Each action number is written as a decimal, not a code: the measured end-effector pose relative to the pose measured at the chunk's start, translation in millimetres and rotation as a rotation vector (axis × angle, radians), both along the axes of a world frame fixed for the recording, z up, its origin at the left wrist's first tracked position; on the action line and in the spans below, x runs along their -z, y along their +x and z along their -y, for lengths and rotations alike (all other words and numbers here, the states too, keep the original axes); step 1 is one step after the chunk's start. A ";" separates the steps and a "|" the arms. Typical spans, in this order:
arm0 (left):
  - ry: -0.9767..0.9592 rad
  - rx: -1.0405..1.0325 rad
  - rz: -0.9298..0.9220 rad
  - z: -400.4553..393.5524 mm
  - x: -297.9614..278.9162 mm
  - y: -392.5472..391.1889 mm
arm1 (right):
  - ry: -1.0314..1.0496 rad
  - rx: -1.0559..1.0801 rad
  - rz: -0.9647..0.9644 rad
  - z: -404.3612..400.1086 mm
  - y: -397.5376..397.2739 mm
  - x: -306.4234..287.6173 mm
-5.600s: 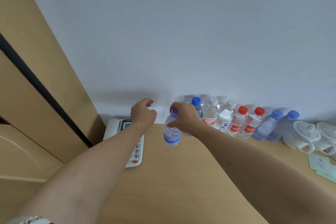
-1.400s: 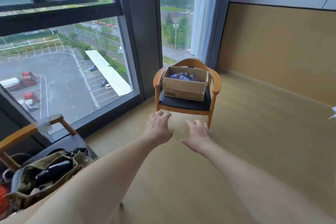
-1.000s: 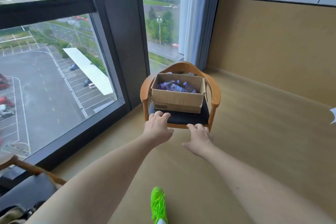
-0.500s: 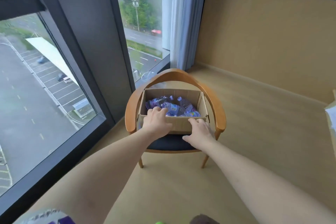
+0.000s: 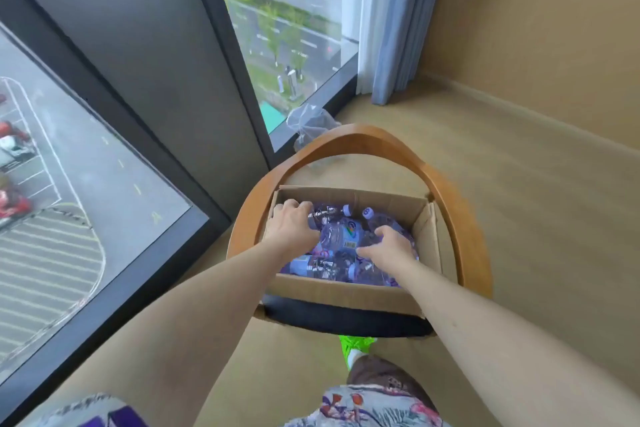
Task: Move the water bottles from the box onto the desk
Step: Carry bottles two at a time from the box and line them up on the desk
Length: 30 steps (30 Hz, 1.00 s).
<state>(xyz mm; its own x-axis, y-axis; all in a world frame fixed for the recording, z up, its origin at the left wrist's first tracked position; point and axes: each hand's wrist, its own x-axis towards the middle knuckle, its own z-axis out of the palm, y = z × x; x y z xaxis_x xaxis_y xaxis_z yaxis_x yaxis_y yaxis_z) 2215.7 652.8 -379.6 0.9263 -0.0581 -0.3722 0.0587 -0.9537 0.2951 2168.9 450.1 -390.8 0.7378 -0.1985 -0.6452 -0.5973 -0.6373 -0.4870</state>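
left hand (image 5: pixel 292 228), right hand (image 5: pixel 389 246), seemingly grasping bottles (image 5: pixel 341 236), box (image 5: pixel 346 291)

A high-rise hotel-like room: floor-to-ceiling window (image 5: pixel 287 28) across the upper left overlooking a road and car park, pale curtain (image 5: pixel 388 17) upper centre, wood-panelled wall (image 5: pixel 540 21) upper right, wooden armchair (image 5: pixel 460 204) at centre.

Soft overcast daylight from the window (image 5: pixel 294 28), faint shadows, slight motion blur, wide-angle bending at edges.
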 end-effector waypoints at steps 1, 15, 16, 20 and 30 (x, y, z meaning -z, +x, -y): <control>0.005 -0.004 -0.012 2.6 3.8 15.7 | 0.084 0.077 -0.054 2.0 14.2 6.2; 0.068 0.059 -0.236 25.8 115.3 95.1 | 0.758 1.103 -0.667 -25.8 99.0 123.9; 0.082 0.080 -0.238 26.1 123.3 96.2 | 0.768 1.152 -0.651 -28.2 102.3 128.9; 0.150 0.143 -0.165 23.8 150.5 92.5 | 0.697 1.283 -0.619 -36.5 114.9 142.7; 0.236 0.253 -0.037 22.5 152.0 88.8 | 0.569 1.269 -0.596 -47.4 112.3 148.5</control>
